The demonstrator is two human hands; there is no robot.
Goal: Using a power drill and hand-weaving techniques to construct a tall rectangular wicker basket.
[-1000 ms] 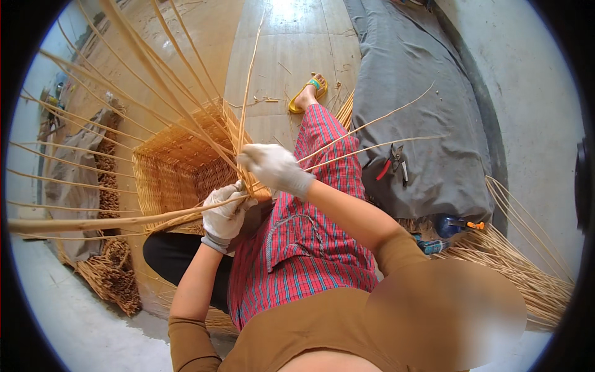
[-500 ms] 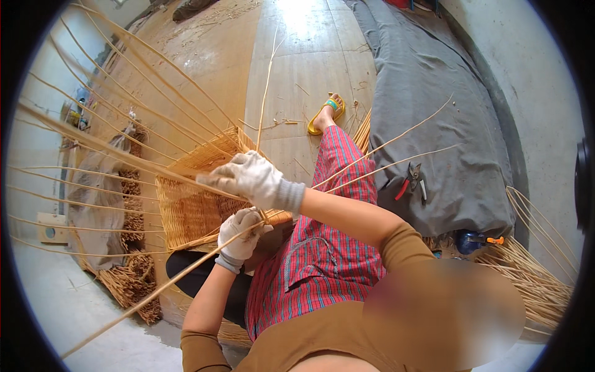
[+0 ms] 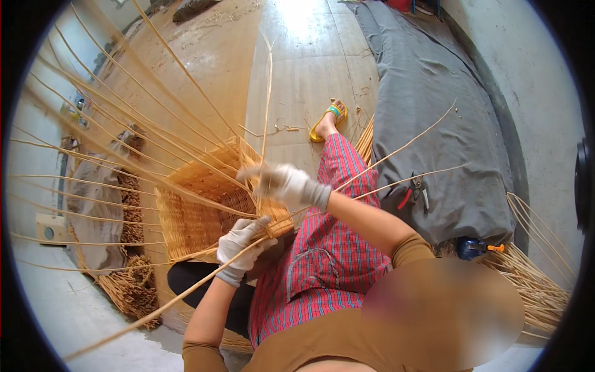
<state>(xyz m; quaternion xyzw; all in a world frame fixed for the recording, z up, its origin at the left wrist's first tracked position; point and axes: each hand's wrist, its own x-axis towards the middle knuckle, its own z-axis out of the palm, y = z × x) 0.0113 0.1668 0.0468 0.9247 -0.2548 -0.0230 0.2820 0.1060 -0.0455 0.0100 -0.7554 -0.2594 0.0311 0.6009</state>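
Observation:
A woven wicker basket [image 3: 186,211] tilts beside my lap, its opening facing me, with long pale rods fanning out from its rim to the left. My left hand [image 3: 238,251], in a white knitted glove, is closed at the basket's near rim corner, pinching a wicker rod [image 3: 167,297] that runs down to the lower left. Over the right side of the rim is my right hand [image 3: 282,186], also gloved. Its fingers are smeared by motion, so whether they hold a rod does not show.
Red-and-white-handled pruning shears [image 3: 414,191] lie on a grey cloth [image 3: 434,111] at right. Beside it are a dark blue container [image 3: 471,248] with an orange part and a bundle of rods [image 3: 533,285]. More rod bundles [image 3: 133,282] lie at left, partly under grey sheeting [image 3: 96,204].
My right hand has moved right and slightly down from the rod it was beside. Several fanned rods at upper left have swung. My left hand stays at the rim corner.

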